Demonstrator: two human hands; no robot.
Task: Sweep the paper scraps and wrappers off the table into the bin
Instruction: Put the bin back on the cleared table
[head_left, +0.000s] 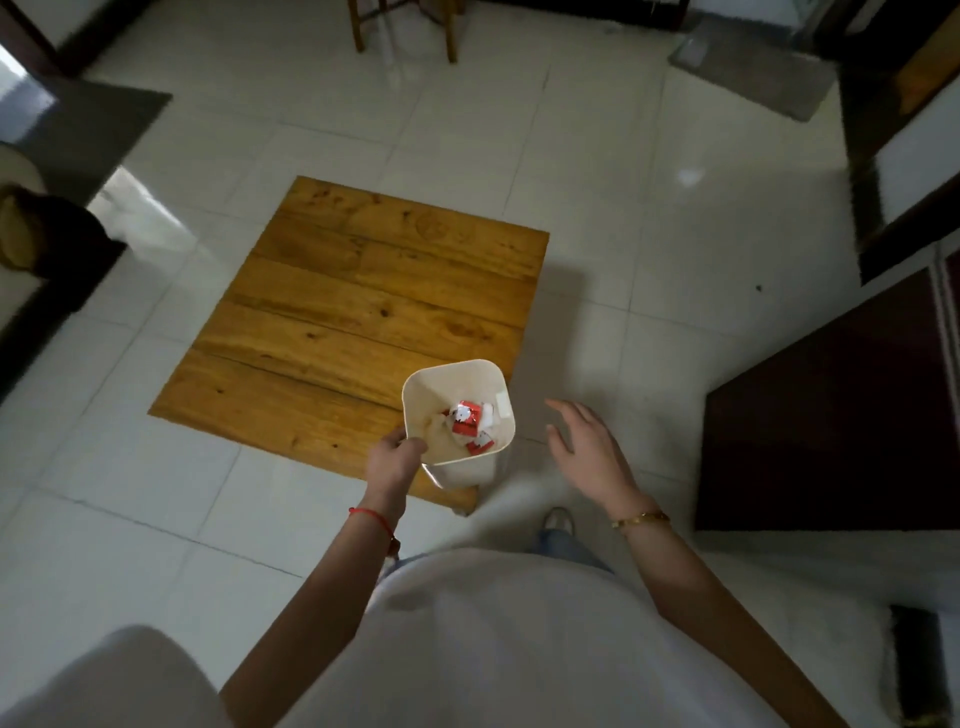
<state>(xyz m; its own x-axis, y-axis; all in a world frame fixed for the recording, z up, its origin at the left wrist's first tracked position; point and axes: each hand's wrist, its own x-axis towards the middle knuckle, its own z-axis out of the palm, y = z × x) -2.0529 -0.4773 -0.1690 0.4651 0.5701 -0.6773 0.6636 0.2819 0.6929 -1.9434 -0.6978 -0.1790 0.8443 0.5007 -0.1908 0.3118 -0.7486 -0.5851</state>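
My left hand (394, 460) has its fingers clamped on the rim of the bin (498, 415), held at the table's (332, 312) near corner with the wrappers (466, 420) inside. My right hand (587, 447) hovers spread and empty. One-handed, the bin could tip and spill.

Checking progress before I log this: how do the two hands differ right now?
The left hand is closed on the rim of the cream bin; the right hand is open with spread fingers, holding nothing. The left wrist has a red string bracelet; the right has a gold bracelet. Both hang near the wooden table's near corner.
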